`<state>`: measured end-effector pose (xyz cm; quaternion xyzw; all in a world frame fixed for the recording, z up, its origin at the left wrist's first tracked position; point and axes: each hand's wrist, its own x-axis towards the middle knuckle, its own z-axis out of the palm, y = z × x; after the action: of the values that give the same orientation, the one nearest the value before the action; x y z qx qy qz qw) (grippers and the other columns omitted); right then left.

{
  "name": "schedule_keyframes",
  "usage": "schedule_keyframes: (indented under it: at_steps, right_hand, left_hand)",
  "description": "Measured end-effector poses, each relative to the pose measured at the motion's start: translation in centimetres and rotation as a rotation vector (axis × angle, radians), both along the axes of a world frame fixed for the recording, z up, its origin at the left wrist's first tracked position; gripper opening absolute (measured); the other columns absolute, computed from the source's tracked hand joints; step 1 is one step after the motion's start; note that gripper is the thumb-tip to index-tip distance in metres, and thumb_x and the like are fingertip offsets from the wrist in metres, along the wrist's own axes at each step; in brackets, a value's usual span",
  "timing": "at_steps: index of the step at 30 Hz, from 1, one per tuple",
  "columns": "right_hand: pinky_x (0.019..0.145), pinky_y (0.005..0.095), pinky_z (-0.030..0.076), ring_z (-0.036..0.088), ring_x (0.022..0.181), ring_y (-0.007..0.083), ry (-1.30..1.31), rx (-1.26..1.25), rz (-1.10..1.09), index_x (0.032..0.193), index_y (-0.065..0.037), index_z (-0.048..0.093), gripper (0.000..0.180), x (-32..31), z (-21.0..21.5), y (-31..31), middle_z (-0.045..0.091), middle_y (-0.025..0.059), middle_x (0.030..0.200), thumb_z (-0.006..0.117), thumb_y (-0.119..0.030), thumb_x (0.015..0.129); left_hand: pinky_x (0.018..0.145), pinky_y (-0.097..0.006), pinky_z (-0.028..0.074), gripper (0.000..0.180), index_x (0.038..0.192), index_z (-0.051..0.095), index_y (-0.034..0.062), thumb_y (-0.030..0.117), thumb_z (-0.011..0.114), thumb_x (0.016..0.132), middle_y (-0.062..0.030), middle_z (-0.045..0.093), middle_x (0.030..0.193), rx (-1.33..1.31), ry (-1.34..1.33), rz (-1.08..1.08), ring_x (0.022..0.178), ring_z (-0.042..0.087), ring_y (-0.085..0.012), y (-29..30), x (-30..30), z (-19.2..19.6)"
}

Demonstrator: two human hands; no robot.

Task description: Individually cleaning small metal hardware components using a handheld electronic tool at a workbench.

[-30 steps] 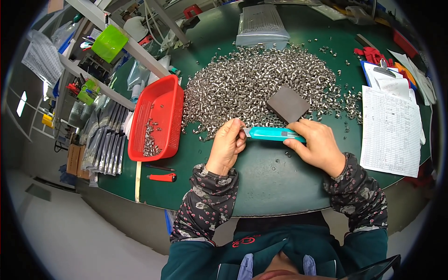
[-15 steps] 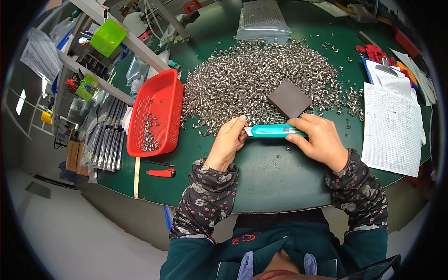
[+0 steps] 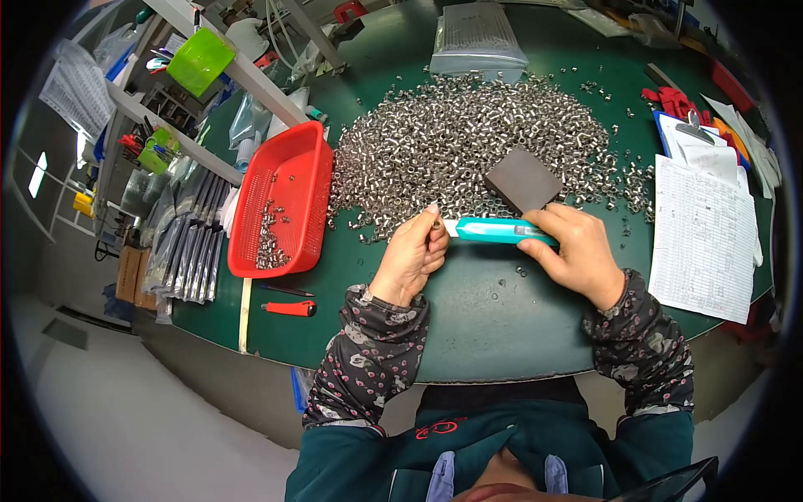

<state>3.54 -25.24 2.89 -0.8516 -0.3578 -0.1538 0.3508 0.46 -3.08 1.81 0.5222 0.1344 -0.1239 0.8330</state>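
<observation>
A teal utility knife (image 3: 495, 230) lies level in my right hand (image 3: 577, 248), thumb and fingers closed on its right end. Its blade points left and meets the fingertips of my left hand (image 3: 411, 255). Those fingers pinch a small metal ring (image 3: 437, 224), mostly covered by the thumb and fingers. Just beyond both hands spreads a wide heap of small shiny metal rings (image 3: 452, 134). A dark square block (image 3: 524, 181) rests on the near right part of the heap, close above my right hand.
A red plastic basket (image 3: 318, 192) with some rings stands left of the heap. Near it lie a red utility knife (image 3: 289, 309) and a dark pen (image 3: 287, 290). Printed sheets (image 3: 701, 243) and a clipboard (image 3: 693, 127) lie right; bagged tubes (image 3: 478, 38) at the back.
The knife has shifted slightly to the right with my right hand. My left hand has turned a little, and the ring in its fingertips now shows.
</observation>
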Motion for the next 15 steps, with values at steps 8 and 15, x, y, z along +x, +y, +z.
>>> schedule_keyframes:
  at_steps: [8, 15]
  right_hand:
    - [0.052, 0.0343, 0.041, 0.052, 0.061, 0.0253, -0.071, 0.016, -0.051, 0.084, -0.006, 0.057, 0.023, -0.11, 0.16, 0.23, 0.050, 0.0076, 0.066, 0.063, -0.021, 0.068]
    - [0.052, 0.0327, 0.041, 0.050, 0.061, 0.0230, -0.144, 0.009, 0.111, 0.080, -0.006, 0.056, 0.023, 0.09, 0.41, 0.01, 0.048, 0.0062, 0.067, 0.065, -0.017, 0.062]
  left_hand:
    - [0.031, -0.016, 0.016, 0.037, 0.058, 0.034, 0.0126, 0.033, 0.038, 0.088, 0.0042, 0.030, 0.048, -0.100, 0.100, -0.063, 0.037, 0.022, -0.0033, 0.29, 0.05, -0.25]
    - [0.030, -0.016, 0.016, 0.039, 0.056, 0.030, 0.0143, 0.033, 0.036, 0.089, 0.0047, 0.027, 0.050, -0.199, 0.075, -0.015, 0.038, 0.021, -0.0038, 0.77, 0.22, -0.21]
